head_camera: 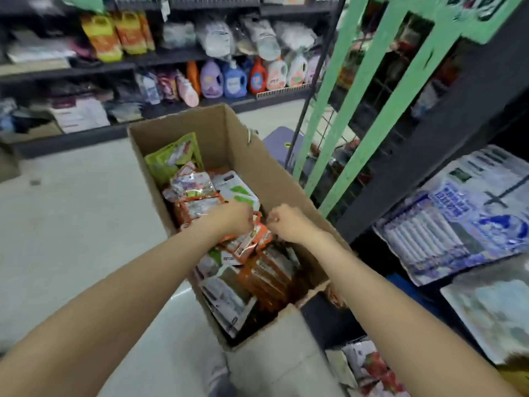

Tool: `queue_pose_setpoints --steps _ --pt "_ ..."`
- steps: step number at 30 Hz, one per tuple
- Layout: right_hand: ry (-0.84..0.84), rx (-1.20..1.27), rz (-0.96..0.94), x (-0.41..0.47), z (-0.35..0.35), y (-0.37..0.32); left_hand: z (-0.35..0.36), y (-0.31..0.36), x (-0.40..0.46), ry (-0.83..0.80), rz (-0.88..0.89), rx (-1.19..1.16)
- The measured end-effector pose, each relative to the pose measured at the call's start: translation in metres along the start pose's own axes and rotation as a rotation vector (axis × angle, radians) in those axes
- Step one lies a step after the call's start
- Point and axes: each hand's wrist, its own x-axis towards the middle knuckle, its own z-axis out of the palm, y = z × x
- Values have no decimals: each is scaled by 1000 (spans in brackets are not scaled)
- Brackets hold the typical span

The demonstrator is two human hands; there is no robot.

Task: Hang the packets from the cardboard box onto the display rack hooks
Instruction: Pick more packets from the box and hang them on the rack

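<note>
An open cardboard box (246, 156) stands on the floor, filled with several packets: green ones (174, 159) at the far end, orange and white ones nearer. Both my hands are over the middle of the box. My left hand (234, 219) grips a bunch of orange packets (252, 239) by their top edge. My right hand (286, 222) is curled into a fist right beside it, at the same packets' top; whether it pinches them is hard to tell. The display rack (366, 90), a wire grid with green strips, stands to the right of the box.
Dark shelves along the back hold detergent bottles (234, 78) and bagged goods. A dark shelf unit at right carries large blue-and-white packs (463, 216). A purple stool (282, 141) sits behind the box. Pale tiled floor lies to the left.
</note>
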Motion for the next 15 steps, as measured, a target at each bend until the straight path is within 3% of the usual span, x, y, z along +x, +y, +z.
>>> queue_pose_setpoints --steps 5,12,15 --pt "-177 -129 187 48 51 15 37 -30 38 -230 -44 112" --pt "-385 -270 270 72 80 31 64 -56 54 -436 -3 246" --pt "-545 -322 403 69 92 24 66 -60 58 -476 16 219"
